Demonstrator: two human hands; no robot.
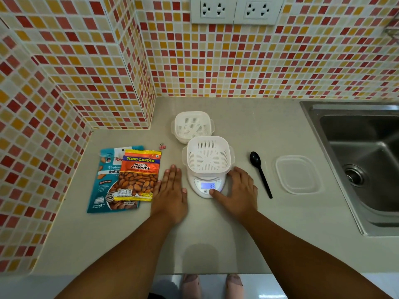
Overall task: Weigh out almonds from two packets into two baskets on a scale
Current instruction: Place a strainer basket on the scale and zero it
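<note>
Right hand [237,190] at the scale [206,184], fingers loosely spread, gripping nothing, thumb tip on a button below the lit display, likely zeroing it. An empty basket [207,155] sits on the scale at centre frame, the second basket [192,125] just above it. Left hand [171,194] lies flat on the counter [216,244], fingers straight. The two almond packets [129,178] lie just left of it, overlapping, long axes running up-frame, so the left hand is nearer.
</note>
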